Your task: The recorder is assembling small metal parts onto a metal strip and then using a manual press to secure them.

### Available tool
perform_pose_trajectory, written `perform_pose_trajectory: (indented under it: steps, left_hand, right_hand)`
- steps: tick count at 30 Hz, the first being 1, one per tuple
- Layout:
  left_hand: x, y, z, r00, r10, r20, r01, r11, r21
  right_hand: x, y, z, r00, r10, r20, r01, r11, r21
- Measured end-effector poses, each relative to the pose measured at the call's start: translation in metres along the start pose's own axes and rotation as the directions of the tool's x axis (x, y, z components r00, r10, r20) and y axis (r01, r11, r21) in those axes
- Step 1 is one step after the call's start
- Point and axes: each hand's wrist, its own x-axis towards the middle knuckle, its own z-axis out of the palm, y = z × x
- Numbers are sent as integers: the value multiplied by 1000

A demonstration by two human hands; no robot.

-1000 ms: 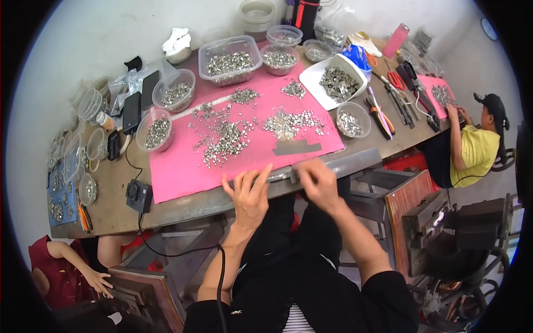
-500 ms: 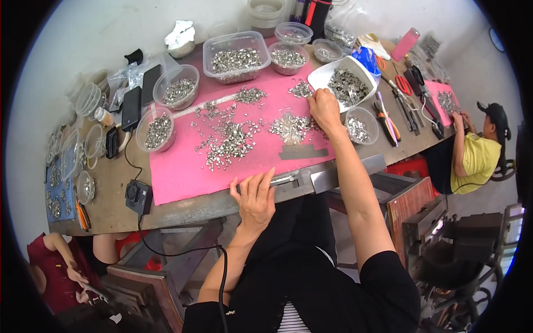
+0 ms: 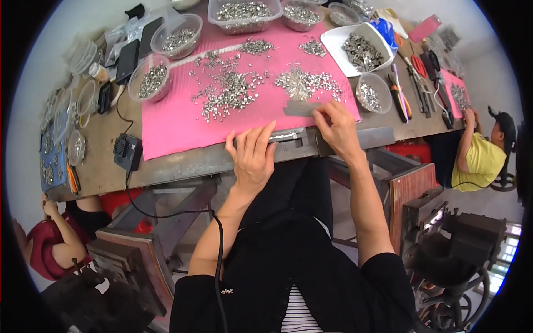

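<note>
Both hands lie open: left [image 3: 252, 158] on metal rail [image 3: 288, 136], right [image 3: 336, 127] touching grey strip [image 3: 302, 109], fingertips hidden.

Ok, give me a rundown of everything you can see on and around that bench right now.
pink mat: one, pink, across the middle of the workbench
small metal parts: many, silver, in loose heaps on the pink mat
round clear bowls: several, holding metal parts, around the mat's edges
clear rectangular tub: one, full of metal parts, far edge
white tray: one, white, holding metal parts, right of the mat
metal strip: one, grey, at the mat's near right corner
hand tools: several, red and orange handles, right end of the bench
black box with cable: one, near left edge
co-workers: two, one in yellow at right, one in red at lower left
left hand: flat on the bench's near edge
right hand: fingers on the metal strip
</note>
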Motion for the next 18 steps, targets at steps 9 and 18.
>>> perform_pose_trajectory:
  steps: [9,18]
  left_hand:
    - [-7,1,-1,1000,0,-11,0,1000,2]
    - [-7,0,-1,1000,2,-27,-3,1000,-14]
  right_hand:
    - [-11,0,7,998,56,26,-58,996,61]
    - [-11,-38,-8,910,348,226,-410,840,357]
